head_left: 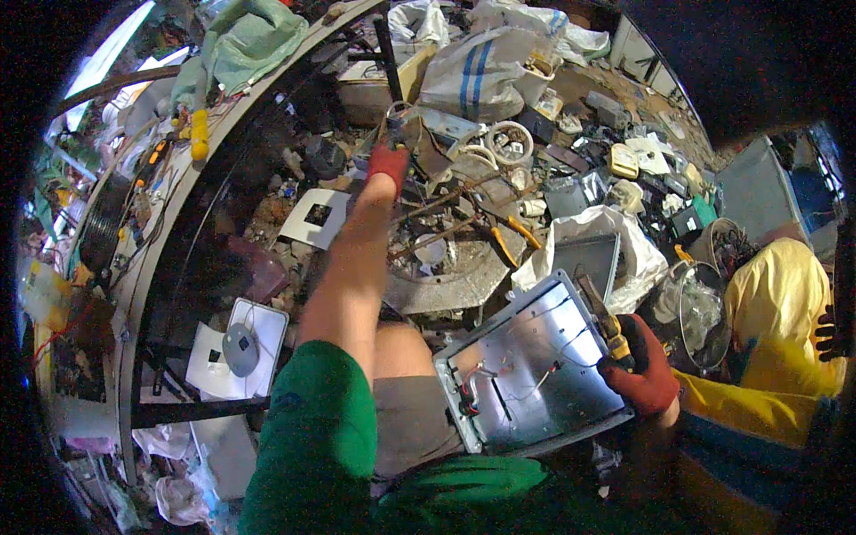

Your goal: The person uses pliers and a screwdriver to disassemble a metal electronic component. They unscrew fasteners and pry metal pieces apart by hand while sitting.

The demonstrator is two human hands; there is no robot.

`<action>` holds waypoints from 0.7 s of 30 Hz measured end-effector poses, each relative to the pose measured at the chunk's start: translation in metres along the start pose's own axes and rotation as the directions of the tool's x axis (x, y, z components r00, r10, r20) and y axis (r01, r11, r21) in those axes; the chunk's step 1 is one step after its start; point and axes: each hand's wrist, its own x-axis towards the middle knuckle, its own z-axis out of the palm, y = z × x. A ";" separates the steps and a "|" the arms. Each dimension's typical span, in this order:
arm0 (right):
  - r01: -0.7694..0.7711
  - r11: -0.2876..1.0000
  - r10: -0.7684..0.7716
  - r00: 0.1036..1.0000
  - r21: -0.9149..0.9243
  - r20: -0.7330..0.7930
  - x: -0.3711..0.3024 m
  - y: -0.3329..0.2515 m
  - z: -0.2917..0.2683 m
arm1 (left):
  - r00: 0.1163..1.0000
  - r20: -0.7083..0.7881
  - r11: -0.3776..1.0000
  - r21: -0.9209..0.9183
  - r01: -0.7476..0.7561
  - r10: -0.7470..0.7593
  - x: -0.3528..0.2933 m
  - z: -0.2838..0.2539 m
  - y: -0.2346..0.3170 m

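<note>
My left arm reaches far forward, and my left hand [390, 164] in a red glove is over the scrap pile near a thin wire loop. Its fingers are dark and blurred, so what they hold, if anything, does not show. In a red and black glove, my right hand [646, 382] is closed around a yellow-handled tool [615, 337] with a long brownish metal head pointing away from me. Under the tool, a shallow grey metal housing [544, 379] lies tilted across my lap. Loose wires and a small connector sit inside it.
Orange-handled cutters [505, 246] lie on a pale slab [446, 292] ahead. A white sack [637, 254] stands behind the housing. Someone in yellow trousers [776, 290] sits close on my right. Scrap surrounds a metal frame [169, 209] at left.
</note>
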 end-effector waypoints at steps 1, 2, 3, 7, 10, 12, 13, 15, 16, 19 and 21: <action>-0.004 1.000 0.003 0.999 -0.009 -0.039 -0.005 -0.001 -0.002 | 0.998 0.047 0.987 -0.155 0.044 -0.037 -0.016 0.005 0.025; 0.010 1.000 -0.010 0.999 -0.011 -0.051 -0.006 0.000 -0.001 | 0.994 0.077 0.953 -0.286 0.101 -0.082 -0.034 -0.006 0.038; 0.035 0.999 -0.035 0.999 -0.007 -0.038 -0.008 0.000 0.001 | 0.987 0.091 0.903 -0.397 0.161 -0.136 -0.052 -0.024 0.034; 0.022 0.998 -0.033 0.984 -0.065 -0.173 -0.012 0.017 0.011 | 0.961 0.182 0.911 -0.393 -0.124 0.209 -0.129 -0.077 -0.033; 0.124 0.981 -0.158 0.956 -0.147 -0.246 -0.015 0.030 0.002 | 0.848 0.483 0.973 -0.173 -0.150 0.217 -0.234 -0.090 0.013; 0.056 0.973 -0.096 0.980 -0.222 -0.174 -0.007 0.006 0.006 | 0.749 0.544 0.880 -0.462 -0.108 0.378 -0.305 -0.112 0.059; 0.049 0.981 -0.065 0.994 -0.185 -0.083 -0.004 0.009 0.003 | 0.749 0.509 0.867 -0.468 -0.173 0.424 -0.322 -0.110 0.066; -0.035 0.991 0.018 0.991 -0.126 -0.134 -0.011 -0.007 0.016 | 0.748 0.413 0.832 -0.443 -0.334 0.520 -0.344 -0.107 0.080; -0.022 0.985 -0.003 0.990 -0.173 -0.143 -0.015 -0.006 0.014 | 0.750 0.413 0.844 -0.391 -0.366 0.517 -0.345 -0.100 0.090; 0.024 0.971 -0.073 0.978 -0.239 -0.198 -0.024 0.010 0.008 | 0.705 0.405 0.809 -0.367 -0.458 0.583 -0.337 -0.088 0.139; 0.029 0.986 -0.064 0.976 -0.166 -0.211 -0.027 0.008 0.012 | 0.639 0.433 0.744 -0.564 -0.359 0.636 -0.325 -0.071 0.137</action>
